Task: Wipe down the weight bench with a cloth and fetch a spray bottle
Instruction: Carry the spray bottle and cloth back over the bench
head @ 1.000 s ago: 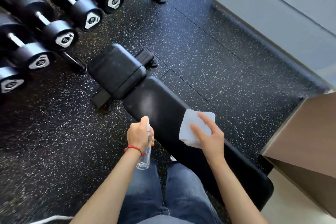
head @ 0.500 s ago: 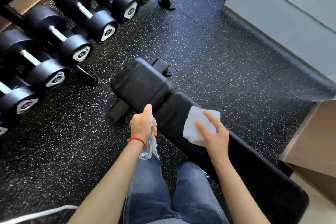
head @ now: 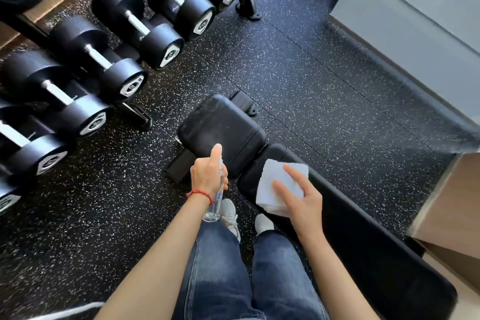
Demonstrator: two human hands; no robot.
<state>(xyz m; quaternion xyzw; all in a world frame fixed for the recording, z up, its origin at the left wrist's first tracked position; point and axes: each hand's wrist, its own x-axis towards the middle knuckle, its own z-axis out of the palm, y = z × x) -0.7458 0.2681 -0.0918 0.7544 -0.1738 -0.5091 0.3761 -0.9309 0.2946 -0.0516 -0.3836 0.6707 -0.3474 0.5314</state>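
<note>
**Bottle up, cloth down on the bench**

We're looking straight down at the speckled black rubber floor point(head: 324, 80), and it fills most of what we see. Along the left runs the rack of black dumbbells point(head: 114, 60), heads facing us, row upon row. To the right, a grey wall point(head: 415, 21) and a tan wooden box point(head: 454, 215) at the edge.

Centre stage is the black weight bench point(head: 363, 254), stretching from lower right up to its small square seat pad point(head: 220, 130), which shows a faint misty sheen. Our jeans point(head: 220, 280) stand just beside the long pad, pale shoes point(head: 230, 212) peeking out below the hands.

Now the hands. Our right hand point(head: 302, 199) lies on the folded white cloth point(head: 279, 182), fingers spread and fairly straight, pressing it flat near the top end of the long pad. Our left hand point(head: 207, 176), red cord bracelet point(head: 200, 193) at the wrist, is wrapped round the clear spray bottle point(head: 214, 205), index finger stretched up over the nozzle, held in the air just short of the seat pad. The bottle's base hangs below the fist, see-through.
</note>
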